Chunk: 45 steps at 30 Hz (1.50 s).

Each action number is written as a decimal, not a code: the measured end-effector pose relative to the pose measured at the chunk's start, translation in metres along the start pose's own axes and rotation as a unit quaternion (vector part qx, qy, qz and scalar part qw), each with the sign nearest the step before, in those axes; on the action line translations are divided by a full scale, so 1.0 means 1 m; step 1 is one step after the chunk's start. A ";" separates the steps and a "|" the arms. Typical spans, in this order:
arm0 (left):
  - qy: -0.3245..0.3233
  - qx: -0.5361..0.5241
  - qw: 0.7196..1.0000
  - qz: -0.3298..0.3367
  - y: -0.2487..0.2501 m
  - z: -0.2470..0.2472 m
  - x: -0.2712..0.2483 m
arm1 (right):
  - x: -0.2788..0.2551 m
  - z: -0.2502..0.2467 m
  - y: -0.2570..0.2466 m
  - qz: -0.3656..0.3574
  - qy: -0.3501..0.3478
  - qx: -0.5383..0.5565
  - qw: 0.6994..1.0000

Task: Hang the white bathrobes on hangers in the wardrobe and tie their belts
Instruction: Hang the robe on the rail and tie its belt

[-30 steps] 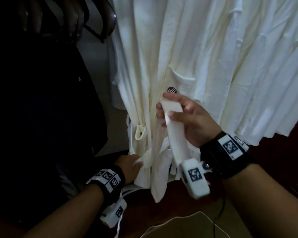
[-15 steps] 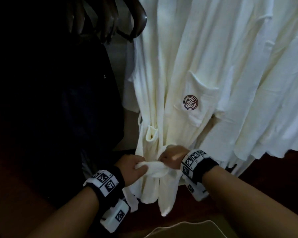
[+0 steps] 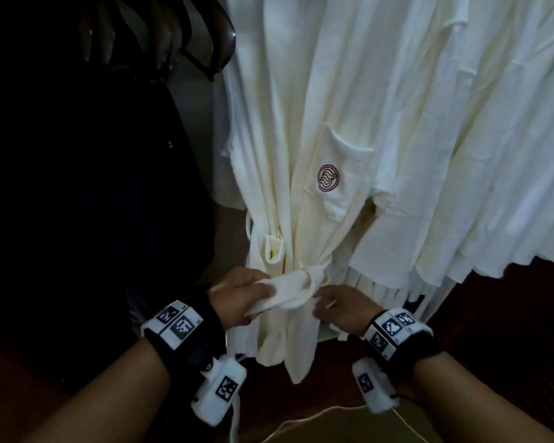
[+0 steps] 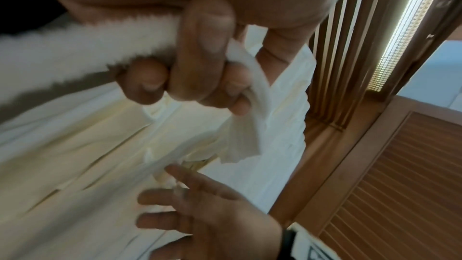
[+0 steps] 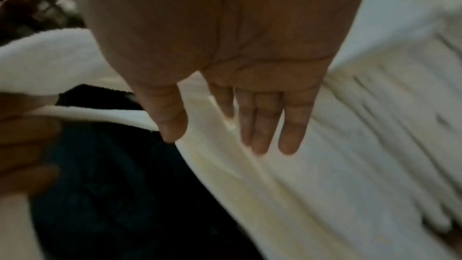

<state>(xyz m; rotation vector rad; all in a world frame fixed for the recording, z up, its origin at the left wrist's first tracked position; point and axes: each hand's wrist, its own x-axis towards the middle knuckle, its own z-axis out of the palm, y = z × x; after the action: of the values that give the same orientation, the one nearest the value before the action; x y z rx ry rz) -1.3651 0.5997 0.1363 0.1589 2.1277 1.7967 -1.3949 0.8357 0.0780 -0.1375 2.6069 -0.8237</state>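
Observation:
A white bathrobe (image 3: 301, 155) with a round red emblem on its chest pocket (image 3: 328, 178) hangs in front of me in the wardrobe. Its white belt (image 3: 293, 290) crosses the waist. My left hand (image 3: 240, 297) grips one end of the belt, fingers (image 4: 202, 62) curled round the cloth (image 4: 245, 106). My right hand (image 3: 339, 306) is just right of the belt's crossing, fingers (image 5: 265, 126) straight and spread over the robe's front (image 5: 325, 165), holding nothing. From the left wrist the right hand (image 4: 190, 205) shows below with open fingers.
More white robes (image 3: 461, 139) hang close on the right. Dark wooden hangers (image 3: 173, 36) and dark garments (image 3: 93, 187) fill the left. A slatted wooden door (image 4: 400, 185) stands to one side. A thin white cable (image 3: 301, 420) trails below my wrists.
My right hand came down from chest height, where it held the belt end up, to the waist and has let go. The left hand has taken the belt and holds it at the waist.

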 end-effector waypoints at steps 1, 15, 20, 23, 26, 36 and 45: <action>-0.012 -0.025 1.000 -0.002 0.008 0.003 0.000 | -0.002 0.007 -0.002 -0.028 0.009 0.094 0.995; -0.017 -0.007 0.996 0.087 0.041 -0.002 0.010 | -0.002 0.015 -0.055 -0.106 0.060 0.412 0.903; 0.062 0.194 0.961 0.188 0.039 -0.018 0.032 | -0.021 0.012 -0.056 -0.111 0.013 0.304 0.946; 0.083 0.277 0.926 0.243 0.042 -0.025 0.043 | -0.029 -0.002 -0.049 -0.138 0.038 0.291 0.946; 0.084 0.320 0.911 0.245 0.039 -0.024 0.052 | -0.031 -0.012 -0.042 -0.112 0.058 0.283 0.951; 0.187 0.512 0.826 0.142 0.046 -0.054 0.093 | -0.027 -0.046 -0.020 -0.091 0.218 0.141 0.961; 0.255 0.548 0.796 -0.034 0.048 -0.096 0.153 | -0.046 -0.106 0.082 0.090 0.387 0.168 0.902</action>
<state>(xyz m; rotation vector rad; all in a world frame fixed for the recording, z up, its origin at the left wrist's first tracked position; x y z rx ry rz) -1.5462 0.5662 0.1662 -0.1528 3.2434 0.3305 -1.3933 0.9688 0.1257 0.6499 3.0348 -1.4689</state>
